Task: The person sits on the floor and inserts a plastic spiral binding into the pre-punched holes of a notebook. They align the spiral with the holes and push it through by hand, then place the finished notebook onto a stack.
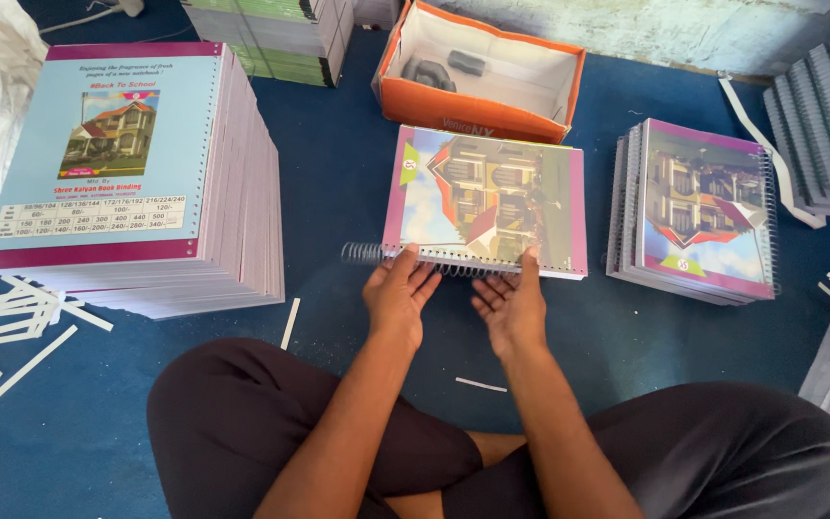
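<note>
A notebook (488, 197) with a purple border and a house picture on its cover lies on the blue floor in front of me. A metal spiral coil (367, 254) runs along its near edge and sticks out to the left. My left hand (398, 293) rests on the coil with fingers spread. Beside it, my right hand (511, 303) presses its fingers against the same coil edge, near the middle of the book. Neither hand is closed around anything.
A tall stack of unbound notebooks (146, 173) stands at the left. Bound notebooks (698, 211) are piled at the right. An open orange box (482, 72) sits behind. Paper strips (12, 327) lie scattered on the blue floor. My crossed legs (338, 432) fill the foreground.
</note>
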